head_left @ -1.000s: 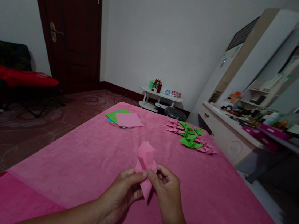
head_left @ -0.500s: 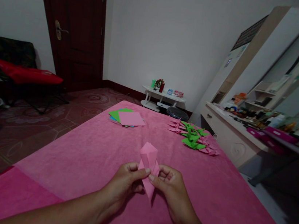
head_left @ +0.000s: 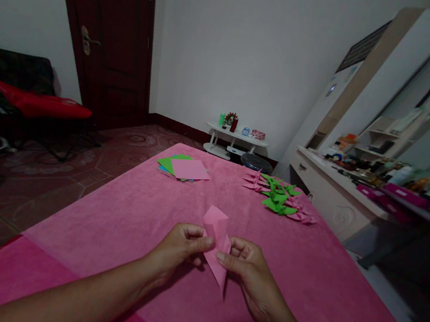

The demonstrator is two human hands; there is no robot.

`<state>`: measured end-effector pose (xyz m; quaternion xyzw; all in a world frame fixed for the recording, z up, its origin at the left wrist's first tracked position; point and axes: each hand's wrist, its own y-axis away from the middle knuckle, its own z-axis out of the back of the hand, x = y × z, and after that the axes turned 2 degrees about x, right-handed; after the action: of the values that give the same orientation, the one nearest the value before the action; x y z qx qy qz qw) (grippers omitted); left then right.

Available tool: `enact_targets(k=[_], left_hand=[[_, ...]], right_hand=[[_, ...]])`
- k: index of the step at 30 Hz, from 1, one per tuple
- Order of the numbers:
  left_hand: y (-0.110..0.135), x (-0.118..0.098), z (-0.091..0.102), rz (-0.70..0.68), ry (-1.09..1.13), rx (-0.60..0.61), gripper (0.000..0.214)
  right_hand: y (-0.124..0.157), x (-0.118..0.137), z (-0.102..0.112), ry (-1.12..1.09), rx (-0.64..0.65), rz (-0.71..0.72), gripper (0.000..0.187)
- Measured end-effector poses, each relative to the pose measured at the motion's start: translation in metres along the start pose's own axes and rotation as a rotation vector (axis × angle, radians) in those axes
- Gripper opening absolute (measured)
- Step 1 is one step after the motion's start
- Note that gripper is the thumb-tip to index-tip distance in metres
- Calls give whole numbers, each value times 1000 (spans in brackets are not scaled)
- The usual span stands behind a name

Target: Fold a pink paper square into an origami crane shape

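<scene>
Between my two hands is a partly folded piece of pink origami paper (head_left: pixel 217 226), held above the cloth with a pointed end toward me and a broader flap away from me. My left hand (head_left: pixel 183 246) pinches its left edge, thumb on top and fingers behind. On the right edge my right hand (head_left: pixel 247 264) grips it the same way, its thumb pressed on the lower part. The fingertips beneath the paper are partly hidden.
A pink cloth (head_left: pixel 144 215) covers the table. Square paper sheets (head_left: pixel 190 169), pink, green and blue, lie stacked at the far left. Several folded green and pink paper cranes (head_left: pixel 279 196) sit at the far right. Beyond stands a cluttered dresser (head_left: pixel 327 178).
The left thumb has shifted slightly left and up along the paper. The paper's lower point has swung a little to the right. Both hands keep hold of it.
</scene>
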<state>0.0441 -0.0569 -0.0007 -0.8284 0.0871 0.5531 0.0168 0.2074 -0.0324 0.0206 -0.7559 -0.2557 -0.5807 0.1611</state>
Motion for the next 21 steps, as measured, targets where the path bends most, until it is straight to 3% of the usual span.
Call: enact_targets(k=[15, 21], left_hand=[[3, 2, -6, -34, -51, -147, 34], [4, -4, -10, -43, -30, -140, 31]], right_hand=[[3, -2, -8, 86, -75, 40, 23], [1, -6, -7, 133, -113, 25, 19]])
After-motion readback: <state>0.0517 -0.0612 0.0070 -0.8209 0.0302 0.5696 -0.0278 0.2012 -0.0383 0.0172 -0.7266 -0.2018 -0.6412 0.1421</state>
